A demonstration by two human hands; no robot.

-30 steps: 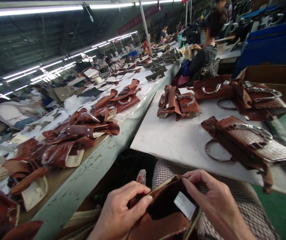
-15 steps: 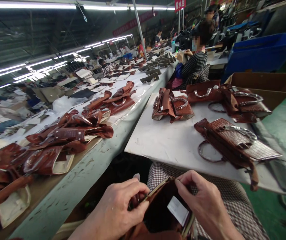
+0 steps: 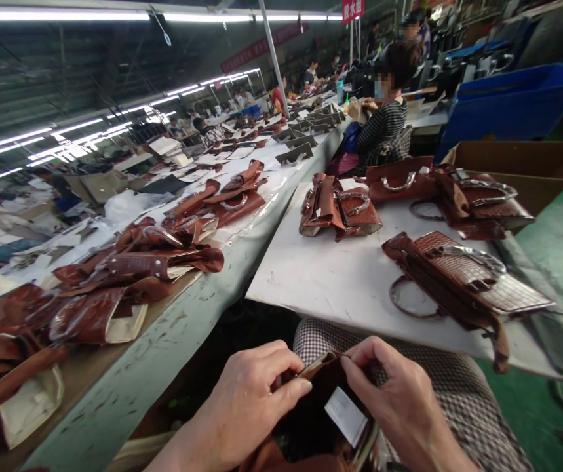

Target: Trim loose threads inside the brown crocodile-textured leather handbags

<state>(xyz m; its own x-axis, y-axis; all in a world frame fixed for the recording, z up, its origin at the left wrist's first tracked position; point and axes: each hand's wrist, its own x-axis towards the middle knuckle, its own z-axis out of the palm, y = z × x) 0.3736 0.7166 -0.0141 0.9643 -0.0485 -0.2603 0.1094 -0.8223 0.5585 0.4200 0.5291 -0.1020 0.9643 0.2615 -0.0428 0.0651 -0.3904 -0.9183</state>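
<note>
A brown handbag [image 3: 310,410] lies open over my lap, its dark inside facing me. My left hand [image 3: 254,400] pinches the bag's left rim between thumb and fingers. At the far corner of the opening, my right hand [image 3: 394,393] grips the edge, thumb inside. A white label [image 3: 345,417] shows against the dark lining, between the two hands. The lower part of the bag runs out of the picture, and the fingertips of my left hand are partly hidden behind the rim.
A white board tabletop [image 3: 305,262] ahead bears several brown handbags [image 3: 478,275]. Along the left, a long workbench [image 3: 202,295] carries more brown bags [image 3: 99,308]. An open cardboard box [image 3: 517,160] and a blue bin [image 3: 512,105] stand at the right. A co-worker [image 3: 384,124] sits beyond.
My left hand has slid up and right along the rim, closer to my right hand. My right hand stays at the corner. The bag has shifted slightly.
</note>
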